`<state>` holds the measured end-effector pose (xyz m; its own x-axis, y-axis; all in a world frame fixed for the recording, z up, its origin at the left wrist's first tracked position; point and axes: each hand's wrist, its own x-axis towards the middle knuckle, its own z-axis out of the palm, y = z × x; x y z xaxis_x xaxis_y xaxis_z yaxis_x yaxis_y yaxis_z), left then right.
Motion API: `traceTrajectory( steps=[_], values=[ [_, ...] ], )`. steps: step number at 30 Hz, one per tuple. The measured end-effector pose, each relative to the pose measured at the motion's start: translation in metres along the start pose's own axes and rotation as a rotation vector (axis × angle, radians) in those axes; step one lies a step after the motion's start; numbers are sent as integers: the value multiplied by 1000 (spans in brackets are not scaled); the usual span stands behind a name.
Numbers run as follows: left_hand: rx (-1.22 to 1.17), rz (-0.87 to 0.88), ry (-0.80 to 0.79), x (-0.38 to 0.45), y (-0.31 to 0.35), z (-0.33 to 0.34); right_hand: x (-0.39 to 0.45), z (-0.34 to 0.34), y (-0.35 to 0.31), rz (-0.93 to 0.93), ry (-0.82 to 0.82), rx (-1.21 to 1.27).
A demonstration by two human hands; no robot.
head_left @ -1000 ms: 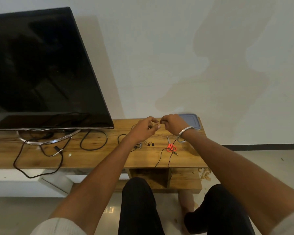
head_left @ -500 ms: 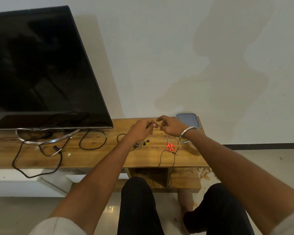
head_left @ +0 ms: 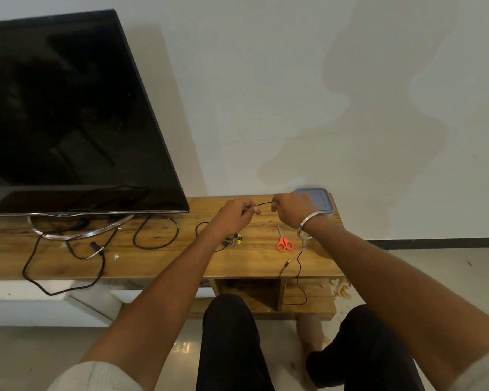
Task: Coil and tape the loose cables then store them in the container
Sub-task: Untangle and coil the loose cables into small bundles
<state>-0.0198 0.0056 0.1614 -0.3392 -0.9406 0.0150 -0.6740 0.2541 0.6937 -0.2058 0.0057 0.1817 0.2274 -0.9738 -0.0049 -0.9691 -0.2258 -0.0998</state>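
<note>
A thin black cable [head_left: 264, 204] spans a short gap between my hands above the wooden TV stand [head_left: 158, 263]. My left hand [head_left: 236, 215] pinches one end of that span and my right hand [head_left: 290, 208] pinches the other. From under my right wrist the cable hangs down over the stand's front edge [head_left: 299, 266], its jack plug lying near the edge. Colourful plugs [head_left: 233, 239] lie under my left hand. A grey-lidded container [head_left: 321, 200] sits at the back right, partly hidden by my right hand. Clear tape seems to lie under my right wrist [head_left: 304, 238].
Orange-handled scissors [head_left: 284, 241] lie on the stand between my arms. A large black TV [head_left: 68, 117] fills the left side, with thicker black cables [head_left: 153, 235] looped beneath it and one drooping over the front edge. My knees are below the stand.
My hands, which were touching over the cable, have drawn apart sideways, exposing a short stretch of cable between them. The dangling part has shifted right.
</note>
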Motion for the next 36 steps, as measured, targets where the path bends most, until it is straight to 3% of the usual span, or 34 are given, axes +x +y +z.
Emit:
traceTrajectory(
  steps=[7,13,20,30,36],
  values=[
    [-11,11,-9,3,1,1,2,0,3,114,-81,42],
    [4,46,-38,3,12,4,-2,1,-6,-92,-67,307],
    [-48,10,-43,0,9,2,-1,-9,-9,-109,-84,250],
    [-103,-27,-56,-3,4,-2,1,-5,9,70,51,237],
    [-68,3,-70,0,11,0,-4,-5,1,-72,-51,346]
  ],
)
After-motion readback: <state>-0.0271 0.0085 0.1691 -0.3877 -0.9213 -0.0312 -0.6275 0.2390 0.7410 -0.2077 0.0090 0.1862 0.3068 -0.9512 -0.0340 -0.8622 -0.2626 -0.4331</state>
